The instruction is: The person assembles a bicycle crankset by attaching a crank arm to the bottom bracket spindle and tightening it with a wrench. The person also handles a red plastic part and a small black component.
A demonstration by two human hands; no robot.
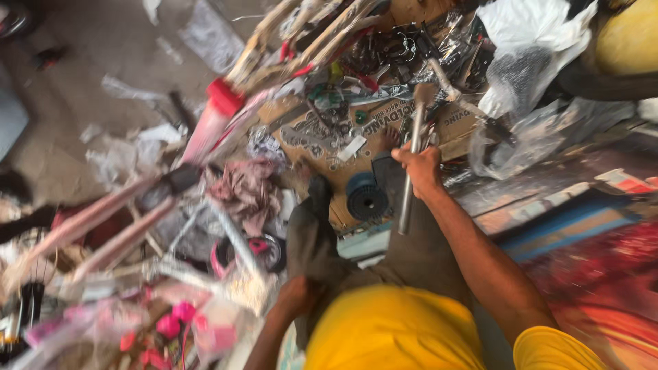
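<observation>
Metal tube held near upright in view, long axis running from the near end by the knee up to the far end over the flattened cardboard strewn with small parts. Right hand wrapped in a fist round the tube's middle, arm stretched out from the yellow sleeve. Left hand lowered at the near left, resting against the trouser leg; fingers too blurred to tell. Black ribbed wheel just left of the tube.

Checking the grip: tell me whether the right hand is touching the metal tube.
Touching. The head view shows the right hand wrapped around the metal tube.
</observation>
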